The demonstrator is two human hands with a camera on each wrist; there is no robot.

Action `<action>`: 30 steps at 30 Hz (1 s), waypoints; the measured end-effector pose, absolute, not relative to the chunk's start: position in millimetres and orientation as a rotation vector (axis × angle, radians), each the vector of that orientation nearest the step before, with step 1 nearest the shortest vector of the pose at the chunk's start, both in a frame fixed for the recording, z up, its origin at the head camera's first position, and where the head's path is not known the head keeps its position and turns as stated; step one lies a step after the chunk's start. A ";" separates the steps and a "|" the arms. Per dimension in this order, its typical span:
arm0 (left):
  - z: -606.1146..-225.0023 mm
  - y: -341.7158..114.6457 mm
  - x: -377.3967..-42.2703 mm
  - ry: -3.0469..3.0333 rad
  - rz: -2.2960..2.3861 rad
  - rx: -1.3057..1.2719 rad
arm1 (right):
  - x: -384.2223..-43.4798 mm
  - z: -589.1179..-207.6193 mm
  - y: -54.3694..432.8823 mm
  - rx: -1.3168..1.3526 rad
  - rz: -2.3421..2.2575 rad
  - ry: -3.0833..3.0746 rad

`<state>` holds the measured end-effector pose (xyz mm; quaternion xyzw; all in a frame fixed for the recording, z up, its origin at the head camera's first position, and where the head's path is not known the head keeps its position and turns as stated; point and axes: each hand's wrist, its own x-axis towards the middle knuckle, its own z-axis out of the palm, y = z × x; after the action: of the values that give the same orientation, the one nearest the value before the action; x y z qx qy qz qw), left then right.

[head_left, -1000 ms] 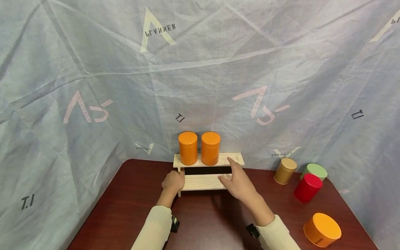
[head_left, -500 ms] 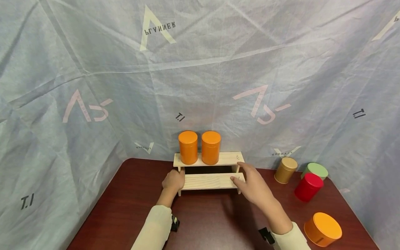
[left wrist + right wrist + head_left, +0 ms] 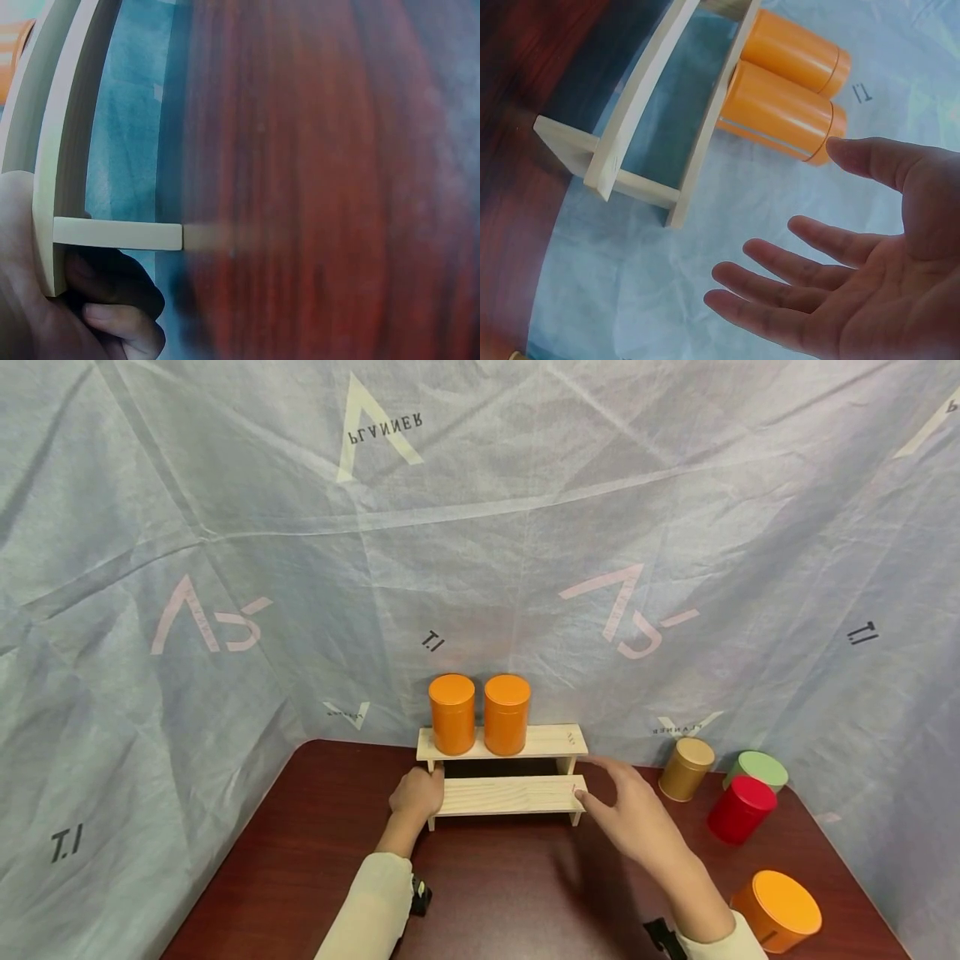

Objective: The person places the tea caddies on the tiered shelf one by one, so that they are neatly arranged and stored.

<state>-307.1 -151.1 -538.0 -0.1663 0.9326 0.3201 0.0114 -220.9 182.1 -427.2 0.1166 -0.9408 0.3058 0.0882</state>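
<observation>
A two-tier wooden shelf (image 3: 502, 794) stands at the back of the table, with pale bare boards. On its upper board are two tall orange tins (image 3: 453, 718), upright and side by side toward the left. My left hand (image 3: 416, 792) grips the shelf's left end; in the left wrist view its fingers (image 3: 127, 322) curl under the board beside a leg. Off the right end hovers my right hand (image 3: 637, 818), thumb and fingers spread and holding nothing. Its fingers (image 3: 780, 270) are extended and apart in the right wrist view, away from the shelf.
To the right on the dark red table (image 3: 300, 860) stand a gold tin (image 3: 686, 770), a red tin (image 3: 741, 810) and a pale green tin (image 3: 757, 768). A wide orange tin (image 3: 776, 910) sits nearer the front right. Grey printed cloth (image 3: 480, 568) hangs behind.
My right hand has moved rightward from in front of the shelf to beyond its right end, uncovering the boards. The left hand, the shelf and the tins have stayed in place.
</observation>
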 end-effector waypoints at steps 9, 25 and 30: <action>-539.2 -151.1 -306.0 2.904 0.992 -0.523 | -211.8 -420.0 192.9 0.333 0.902 -2.788; -538.0 -151.4 -305.8 2.904 1.002 -0.521 | -205.2 -416.7 207.8 0.310 0.927 -2.807; -538.0 -150.9 -306.0 2.918 0.992 -0.507 | -204.7 -423.5 206.5 0.318 0.944 -2.810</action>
<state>-306.0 -150.9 -538.0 -0.1624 0.9342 0.3175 0.0091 -204.7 206.5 -423.5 0.1063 -0.9395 0.3156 0.0802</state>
